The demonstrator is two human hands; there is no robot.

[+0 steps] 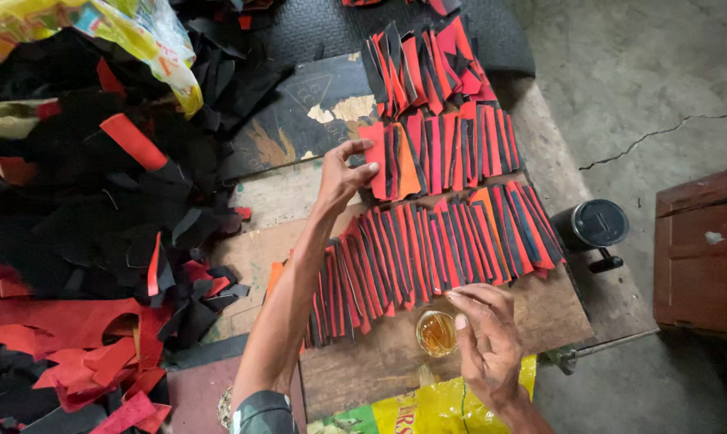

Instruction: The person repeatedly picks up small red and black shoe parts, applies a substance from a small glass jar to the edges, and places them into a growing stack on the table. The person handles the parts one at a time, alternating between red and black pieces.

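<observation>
My left hand [343, 173] reaches forward and pinches the left end piece [375, 157] of the middle row of red and black cut pieces [452, 149] laid overlapping on a wooden board [379, 362]. My right hand [486, 337] hovers with loosely bent fingers just right of a small cup of amber liquid [436, 333], its fingertips at the near row of pieces [428, 257]. A third row [428, 64] lies farther back on a black mat.
A large heap of black and red scraps [82, 225] fills the left side. Yellow printed sacks lie at the top left [98, 32] and under the board's near edge [428, 410]. A dark round tin [596, 225] and a wooden box [701, 249] stand on the concrete floor at right.
</observation>
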